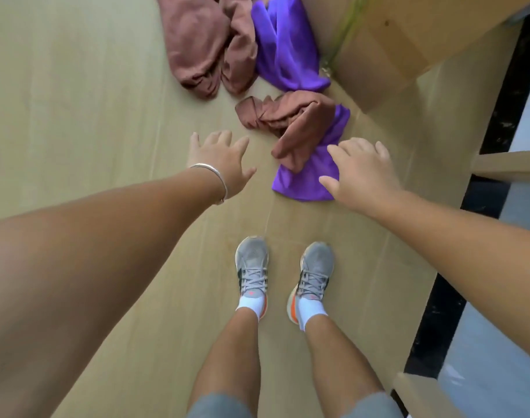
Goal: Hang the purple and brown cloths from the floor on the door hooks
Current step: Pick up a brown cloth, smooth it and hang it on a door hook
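Two pairs of cloths lie on the pale wooden floor. The near purple cloth (299,179) lies crumpled with a twisted brown cloth (287,119) across its top. Farther back lie a larger brown cloth (203,46) and a larger purple cloth (284,46), side by side. My right hand (363,173) hovers open over the right edge of the near purple cloth, fingers spread. My left hand (218,161), with a silver bangle on the wrist, is open above bare floor to the left of that cloth. No door hooks are in view.
A light wooden cabinet (408,40) stands at the upper right, close to the far cloths. Wooden shelf edges (504,164) and a dark strip run down the right side. My feet in grey sneakers (284,270) stand just behind the near cloths.
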`<state>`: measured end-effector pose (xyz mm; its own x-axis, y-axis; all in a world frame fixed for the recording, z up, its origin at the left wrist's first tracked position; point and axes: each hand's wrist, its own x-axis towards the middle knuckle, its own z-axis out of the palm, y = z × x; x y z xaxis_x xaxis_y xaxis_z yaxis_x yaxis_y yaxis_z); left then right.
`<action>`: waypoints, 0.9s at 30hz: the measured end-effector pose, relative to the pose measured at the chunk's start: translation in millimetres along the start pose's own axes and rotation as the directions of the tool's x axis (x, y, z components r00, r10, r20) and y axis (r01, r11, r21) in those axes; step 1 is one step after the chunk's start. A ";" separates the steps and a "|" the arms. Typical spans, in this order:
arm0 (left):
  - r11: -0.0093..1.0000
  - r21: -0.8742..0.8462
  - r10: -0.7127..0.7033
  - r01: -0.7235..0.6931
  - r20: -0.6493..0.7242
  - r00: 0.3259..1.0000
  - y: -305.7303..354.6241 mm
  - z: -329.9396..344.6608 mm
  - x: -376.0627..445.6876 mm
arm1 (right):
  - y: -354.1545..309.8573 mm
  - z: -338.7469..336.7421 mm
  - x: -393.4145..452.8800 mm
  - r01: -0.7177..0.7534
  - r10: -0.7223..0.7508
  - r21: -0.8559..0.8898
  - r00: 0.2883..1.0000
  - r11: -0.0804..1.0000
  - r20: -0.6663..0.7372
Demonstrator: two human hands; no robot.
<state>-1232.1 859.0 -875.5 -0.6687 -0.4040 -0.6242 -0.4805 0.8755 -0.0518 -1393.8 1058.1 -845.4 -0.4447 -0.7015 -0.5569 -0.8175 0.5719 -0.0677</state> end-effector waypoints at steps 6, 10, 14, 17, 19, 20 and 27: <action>0.992 0.010 -0.123 0.124 -0.025 0.992 -16.7 92.7 117.9 | 2.2 70.7 133.7 0.117 -0.121 -0.032 0.980 0.993 -0.160; 0.987 -0.057 -0.156 0.151 -0.086 0.984 -29.8 124.4 194.4 | -0.8 88.4 220.0 0.198 -0.212 -0.079 0.945 0.977 -0.250; 0.955 -0.269 -0.171 0.123 -0.162 0.972 -44.3 137.1 264.9 | -14.5 99.4 292.4 0.311 -0.352 -0.186 0.897 0.932 -0.268; 0.928 -0.328 -0.249 0.177 -0.194 0.949 -52.4 142.9 299.5 | -28.4 110.3 324.1 0.404 -0.482 -0.320 0.848 0.857 -0.220; 0.912 -0.361 -0.273 0.194 -0.180 0.945 -55.4 147.3 312.5 | -34.6 118.4 335.3 0.439 -0.535 -0.384 0.823 0.812 -0.190; 0.905 -0.379 -0.270 0.191 -0.166 0.949 -55.9 148.2 314.5 | -35.8 120.7 336.1 0.450 -0.543 -0.392 0.822 0.803 -0.170; 0.806 -0.546 -0.358 0.228 -0.145 0.922 -49.1 120.7 237.9 | -32.3 87.7 272.6 0.411 -0.472 -0.281 0.859 0.867 -0.198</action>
<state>-1299.0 751.9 -1115.6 -0.5268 -0.7247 -0.4442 -0.8493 0.4693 0.2416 -1456.5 885.7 -1067.6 -0.0686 -0.9569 -0.2823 -0.9947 0.0875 -0.0548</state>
